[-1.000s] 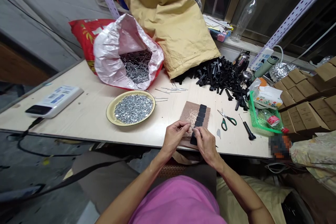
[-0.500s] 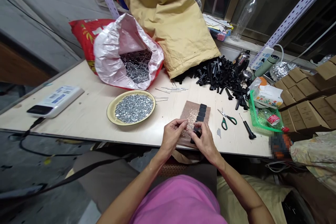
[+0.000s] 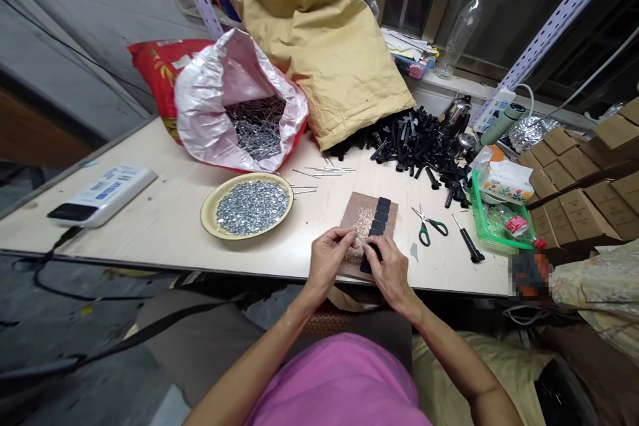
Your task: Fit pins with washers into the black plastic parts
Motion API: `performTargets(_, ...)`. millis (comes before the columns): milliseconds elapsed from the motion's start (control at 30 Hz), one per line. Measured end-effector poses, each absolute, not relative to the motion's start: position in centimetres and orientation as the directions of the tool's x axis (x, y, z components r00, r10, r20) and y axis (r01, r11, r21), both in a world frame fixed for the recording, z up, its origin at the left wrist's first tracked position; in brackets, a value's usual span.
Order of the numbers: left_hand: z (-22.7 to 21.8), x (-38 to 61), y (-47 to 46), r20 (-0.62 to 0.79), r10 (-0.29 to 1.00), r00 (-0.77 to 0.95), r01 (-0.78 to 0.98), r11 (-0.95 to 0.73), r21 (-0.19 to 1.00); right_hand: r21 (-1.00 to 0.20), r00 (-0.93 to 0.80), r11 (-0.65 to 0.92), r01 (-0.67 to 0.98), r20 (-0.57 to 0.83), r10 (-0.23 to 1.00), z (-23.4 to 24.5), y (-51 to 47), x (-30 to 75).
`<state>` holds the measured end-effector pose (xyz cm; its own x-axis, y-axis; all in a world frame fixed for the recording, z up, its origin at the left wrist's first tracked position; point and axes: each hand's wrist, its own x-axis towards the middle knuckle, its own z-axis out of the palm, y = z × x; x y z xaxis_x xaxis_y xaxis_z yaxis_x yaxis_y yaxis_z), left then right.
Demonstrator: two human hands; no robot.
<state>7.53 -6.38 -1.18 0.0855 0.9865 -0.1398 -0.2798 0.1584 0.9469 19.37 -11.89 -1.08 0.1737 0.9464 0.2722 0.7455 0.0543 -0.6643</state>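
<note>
At the near edge of the pale tabletop (image 3: pixel 164 213) lies a brown card (image 3: pixel 362 213). Above it, the left hand (image 3: pixel 327 263) pinches a metal pin (image 3: pixel 360 239). The pin's tip meets a black piece (image 3: pixel 372 251) gripped by the right hand (image 3: pixel 392 273), just beside.

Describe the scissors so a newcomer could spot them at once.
On the pale table, look right of the brown card. The scissors lie flat between it and the green basket. Green handles set them apart from the black-handled tool beside them.
</note>
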Motion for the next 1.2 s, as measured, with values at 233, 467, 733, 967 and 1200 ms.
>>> performTargets(233,-1.2,8.0,-6.6,-0.144,0.987,0.078,-0.259,0.159,0.953,-0.606,0.207,-0.012,0.795,0.253,0.945,-1.1,-12.1,19.7)
performTargets(467,-2.1,8.2,-6.4,-0.167,0.979,0.114,-0.221,0.189,0.957,-0.473,0.146,0.053,0.880,0.375,0.916,-1.5,-12.5,21.2)
performTargets(733,-5.7,8.0,-5.7,0.128,0.974,0.187,0.217,-0.168,0.962,-0.108,0.030,0.026,0.994,0.486,0.874,-3.2,-8.4,27.8)
performTargets(967,-8.5,8.5,-5.6,0.475,0.811,0.342,0.469,-0.586,0.661,0.019,-0.159,0.164,0.986,0.359,0.919,-4.4,-5.2,31.3)
performTargets(1200,-8.9,8.7,-5.5,0.480,0.817,0.320,0.523,-0.575,0.630,-0.030,-0.384,0.421,0.907,0.356,0.852,-5.6,-7.5,31.2)
